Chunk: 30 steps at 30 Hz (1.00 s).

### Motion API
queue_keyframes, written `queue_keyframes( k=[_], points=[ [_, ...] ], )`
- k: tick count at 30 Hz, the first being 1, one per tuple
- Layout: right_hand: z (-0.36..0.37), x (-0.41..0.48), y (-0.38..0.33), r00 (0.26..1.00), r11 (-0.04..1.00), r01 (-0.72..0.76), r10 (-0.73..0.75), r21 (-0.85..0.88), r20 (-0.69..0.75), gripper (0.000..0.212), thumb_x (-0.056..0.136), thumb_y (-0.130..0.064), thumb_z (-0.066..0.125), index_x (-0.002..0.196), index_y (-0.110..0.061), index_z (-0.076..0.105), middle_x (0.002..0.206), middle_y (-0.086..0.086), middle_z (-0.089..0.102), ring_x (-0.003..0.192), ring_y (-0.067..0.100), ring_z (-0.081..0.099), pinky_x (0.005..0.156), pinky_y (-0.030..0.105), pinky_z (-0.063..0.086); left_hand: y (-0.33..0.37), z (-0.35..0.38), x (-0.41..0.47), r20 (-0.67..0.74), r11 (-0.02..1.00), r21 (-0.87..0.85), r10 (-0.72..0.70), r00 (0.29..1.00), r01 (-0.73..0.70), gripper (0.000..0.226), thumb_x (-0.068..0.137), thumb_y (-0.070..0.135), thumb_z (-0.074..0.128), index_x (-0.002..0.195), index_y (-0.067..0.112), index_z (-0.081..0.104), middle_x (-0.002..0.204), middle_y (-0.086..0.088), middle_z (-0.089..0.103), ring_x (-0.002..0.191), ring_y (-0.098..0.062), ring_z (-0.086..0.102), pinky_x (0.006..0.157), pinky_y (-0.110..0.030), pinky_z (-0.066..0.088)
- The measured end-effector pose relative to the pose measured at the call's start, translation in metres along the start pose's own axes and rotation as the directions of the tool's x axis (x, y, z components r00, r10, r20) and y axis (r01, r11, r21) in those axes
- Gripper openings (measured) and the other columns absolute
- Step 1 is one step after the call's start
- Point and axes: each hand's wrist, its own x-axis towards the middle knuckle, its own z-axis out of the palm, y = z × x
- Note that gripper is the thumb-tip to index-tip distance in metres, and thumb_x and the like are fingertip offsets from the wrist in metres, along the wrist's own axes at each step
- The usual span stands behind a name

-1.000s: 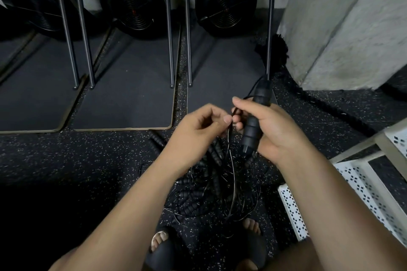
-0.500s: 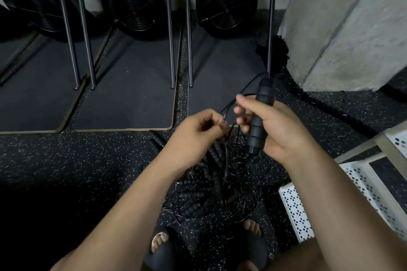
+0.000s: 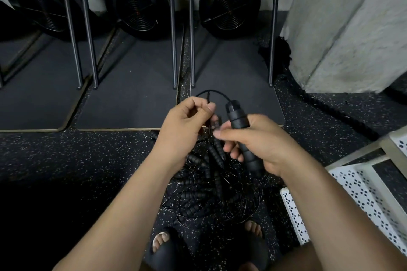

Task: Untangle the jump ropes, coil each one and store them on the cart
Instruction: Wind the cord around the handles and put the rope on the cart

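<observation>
Plainly, one rope is being singled out. The right hand (image 3: pixel 259 145) is wrapped round a black handle (image 3: pixel 236 116), tilted with its cord end toward 12 o'clock and the forefinger stretched toward 9 o'clock. From that end the cord (image 3: pixel 217 92) arcs over to the left hand (image 3: pixel 187 123), which pinches it between thumb and fingers at about 10 o'clock of the handle. Held this way, a short length likely stays taut enough to trace down into the tangle (image 3: pixel 204 200), which lies on the floor (image 3: pixel 88 160) at 6 o'clock of the hands, just ahead of the feet (image 3: pixel 161 240). Which strand below belongs to this rope I cannot tell, since the heap is dark and dense. The cart (image 3: pixel 293 204), white and perforated, stands at 4 o'clock, near the heap, so a finished coil would need only a short reach. Untangling looks barely begun.
</observation>
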Motion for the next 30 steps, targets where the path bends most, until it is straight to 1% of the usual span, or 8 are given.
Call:
queue_keyframes(
  k=[4, 8, 10, 14, 18, 20, 24, 30],
  points=[
    [-0.004, -0.003, 0.001, 0.996, 0.976, -0.059, 0.070, -0.210, 0.047, 0.021, 0.090, -0.012, 0.085, 0.102, 0.000, 0.073, 0.067, 0.010, 0.073, 0.049, 0.015, 0.060, 0.046, 0.024, 0.045, -0.002, 0.000, 0.000, -0.030, 0.999, 0.038, 0.022, 0.999, -0.020, 0.020, 0.103, 0.025, 0.071, 0.102, 0.005, 0.068, 0.085, 0.000, 0.075, 0.074, -0.007, 0.062, 0.071, -0.024, 0.048],
    [-0.009, -0.002, 0.001, 0.997, 0.989, -0.070, 0.073, -0.134, 0.022, 0.024, 0.092, -0.014, 0.083, 0.106, -0.001, 0.070, 0.070, 0.013, 0.073, 0.052, 0.018, 0.060, 0.048, 0.026, 0.045, -0.002, -0.005, 0.003, -0.048, 1.000, 0.018, 0.006, 0.999, -0.005, 0.026, 0.106, 0.023, 0.067, 0.110, -0.003, 0.063, 0.089, -0.006, 0.076, 0.077, -0.011, 0.067, 0.073, -0.024, 0.052],
    [-0.013, 0.000, 0.002, 0.999, 0.985, -0.052, 0.050, -0.167, -0.012, 0.019, 0.091, -0.013, 0.083, 0.102, -0.003, 0.072, 0.069, 0.012, 0.073, 0.052, 0.018, 0.061, 0.049, 0.027, 0.045, -0.002, -0.006, 0.003, -0.018, 0.999, -0.037, -0.038, 0.999, 0.037, 0.026, 0.108, 0.020, 0.064, 0.112, -0.005, 0.059, 0.090, -0.010, 0.075, 0.078, -0.015, 0.069, 0.070, -0.024, 0.055],
    [-0.012, 0.000, 0.003, 0.999, 0.986, -0.006, 0.001, -0.165, -0.033, 0.013, 0.091, -0.010, 0.083, 0.098, -0.003, 0.075, 0.068, 0.012, 0.073, 0.051, 0.016, 0.061, 0.049, 0.027, 0.046, -0.001, -0.003, 0.001, 0.084, 0.994, -0.063, -0.089, 0.992, 0.095, 0.007, 0.107, 0.016, 0.065, 0.105, 0.011, 0.059, 0.087, -0.004, 0.072, 0.079, -0.016, 0.068, 0.067, -0.027, 0.055],
    [-0.008, 0.000, -0.002, 0.997, 0.997, 0.068, -0.070, -0.048, -0.032, 0.021, 0.092, -0.019, 0.083, 0.103, -0.003, 0.075, 0.068, 0.009, 0.070, 0.052, 0.014, 0.057, 0.048, 0.025, 0.044, -0.003, 0.001, 0.001, 0.128, 0.999, 0.009, -0.051, 0.990, 0.050, 0.006, 0.104, 0.014, 0.068, 0.108, 0.010, 0.066, 0.086, -0.001, 0.073, 0.083, -0.015, 0.067, 0.079, -0.030, 0.055],
    [-0.006, 0.000, 0.000, 0.998, 0.993, 0.069, -0.068, -0.095, 0.012, 0.018, 0.092, -0.019, 0.083, 0.100, -0.005, 0.074, 0.068, 0.009, 0.070, 0.052, 0.015, 0.057, 0.047, 0.025, 0.045, -0.003, 0.003, 0.001, 0.115, 1.000, 0.007, -0.020, 0.993, 0.020, 0.008, 0.104, 0.013, 0.068, 0.109, 0.008, 0.066, 0.086, -0.001, 0.074, 0.083, -0.016, 0.069, 0.082, -0.030, 0.058],
    [-0.001, 0.000, 0.007, 0.994, 0.986, 0.054, -0.037, -0.160, 0.105, 0.014, 0.092, -0.017, 0.083, 0.087, -0.010, 0.072, 0.069, 0.010, 0.070, 0.053, 0.016, 0.056, 0.048, 0.027, 0.044, -0.001, 0.002, 0.004, 0.025, 0.999, -0.034, 0.024, 0.999, -0.023, 0.002, 0.104, 0.009, 0.066, 0.106, 0.009, 0.066, 0.084, -0.004, 0.071, 0.075, -0.013, 0.068, 0.074, -0.023, 0.057],
    [0.010, 0.006, 0.009, 0.985, 0.985, 0.170, -0.170, -0.008, -0.025, 0.015, 0.095, -0.023, 0.081, 0.095, -0.011, 0.073, 0.074, 0.004, 0.068, 0.056, 0.013, 0.056, 0.048, 0.028, 0.045, -0.003, 0.005, 0.006, -0.014, 0.994, -0.107, -0.017, 1.000, 0.015, 0.004, 0.104, 0.008, 0.066, 0.107, 0.007, 0.066, 0.080, -0.005, 0.071, 0.069, -0.009, 0.068, 0.070, -0.022, 0.055]
  ],
)
